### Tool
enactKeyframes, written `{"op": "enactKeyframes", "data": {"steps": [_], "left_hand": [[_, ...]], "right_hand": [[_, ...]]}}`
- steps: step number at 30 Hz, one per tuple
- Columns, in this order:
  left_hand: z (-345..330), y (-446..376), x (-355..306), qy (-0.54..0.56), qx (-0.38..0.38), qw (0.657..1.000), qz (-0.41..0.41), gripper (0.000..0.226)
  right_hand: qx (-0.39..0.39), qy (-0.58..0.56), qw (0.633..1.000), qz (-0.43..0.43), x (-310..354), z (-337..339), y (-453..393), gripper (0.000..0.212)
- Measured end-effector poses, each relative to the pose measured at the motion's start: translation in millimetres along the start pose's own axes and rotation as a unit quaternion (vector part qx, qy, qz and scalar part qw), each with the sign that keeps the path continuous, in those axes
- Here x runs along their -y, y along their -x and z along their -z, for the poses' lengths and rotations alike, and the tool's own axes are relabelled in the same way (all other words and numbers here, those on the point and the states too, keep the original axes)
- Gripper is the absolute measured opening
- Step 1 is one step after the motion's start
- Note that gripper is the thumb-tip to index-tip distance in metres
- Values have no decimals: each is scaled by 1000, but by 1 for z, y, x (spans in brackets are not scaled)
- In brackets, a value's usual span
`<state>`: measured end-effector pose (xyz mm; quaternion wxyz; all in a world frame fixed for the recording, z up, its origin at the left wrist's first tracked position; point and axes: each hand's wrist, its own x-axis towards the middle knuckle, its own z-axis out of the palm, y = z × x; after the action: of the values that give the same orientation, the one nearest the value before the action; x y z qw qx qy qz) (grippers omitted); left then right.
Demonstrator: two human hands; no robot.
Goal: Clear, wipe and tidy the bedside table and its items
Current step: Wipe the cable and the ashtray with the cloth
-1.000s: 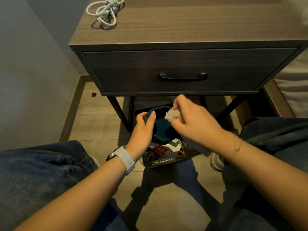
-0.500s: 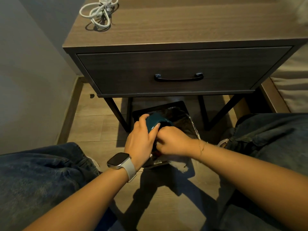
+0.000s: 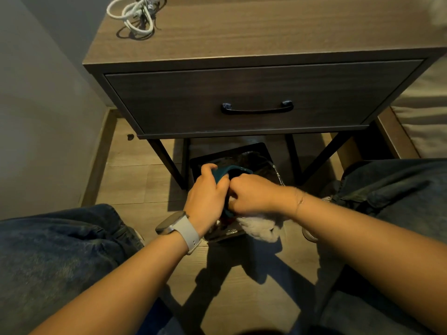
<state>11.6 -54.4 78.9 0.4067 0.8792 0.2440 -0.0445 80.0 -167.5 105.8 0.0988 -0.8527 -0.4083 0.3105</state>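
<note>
Teal dish: small, rigid, likely ceramic or glazed; held low over the lined bin under the desk, tipped toward the bin.
Left hand: fingers curled round the near rim, thumb over the edge; firm hold.
Right hand: fingers bunched, pinching the white cloth and pressing it into the bowl; cloth tail hanging below the wrist.
Handling: probably light but breakable and smooth, so slippery if damp; best held by the rim, wiped with gentle pressure.
Cloth: soft, limp, crumples easily.
White cable: coiled on the desk's far left corner, untouched.
</note>
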Motion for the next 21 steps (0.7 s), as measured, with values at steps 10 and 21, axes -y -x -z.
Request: {"op": "enactKeyframes", "data": {"steps": [10,21], "left_hand": [[1,0,-5,-37,-38,998,-40,44],[16,-12,-6,-174,-33,965,-193,52]], "right_hand": [[-90,-27,995,-24,2,-11,-7,7],[56,-213,975,-4,-36,47,20,7]]}}
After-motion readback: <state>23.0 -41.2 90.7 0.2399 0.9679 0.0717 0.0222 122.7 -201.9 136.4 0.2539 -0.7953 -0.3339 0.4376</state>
